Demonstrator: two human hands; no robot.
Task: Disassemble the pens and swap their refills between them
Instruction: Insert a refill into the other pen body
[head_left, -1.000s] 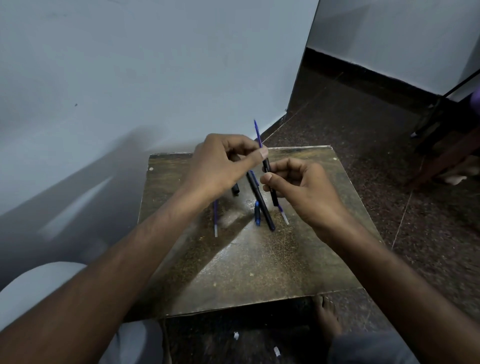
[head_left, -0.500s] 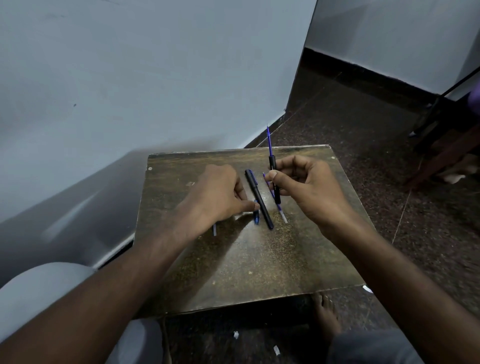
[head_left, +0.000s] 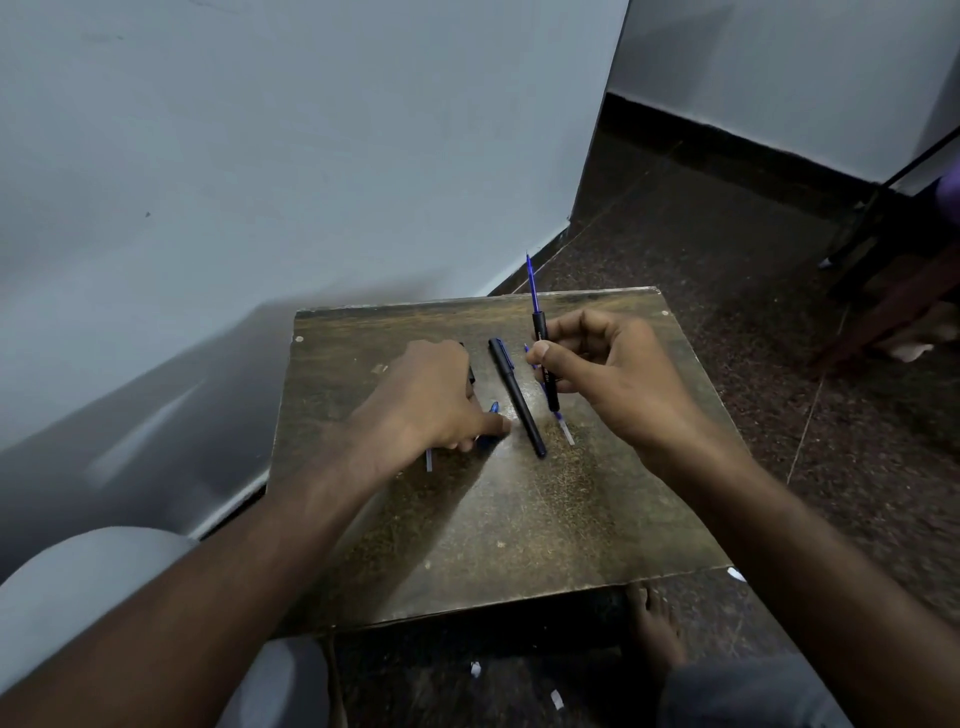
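On small brown table (head_left: 519, 545), R hand (head_left: 602, 379) pinches black pen barrel (head_left: 545, 374) upright w/ blue refill (head_left: 532, 283) sticking out top. L hand (head_left: 431, 400) lies low, fingers closing round small blue piece (head_left: 492, 410); firm hold or not, can't tell. Capped black pen (head_left: 517, 397) lies between hands.
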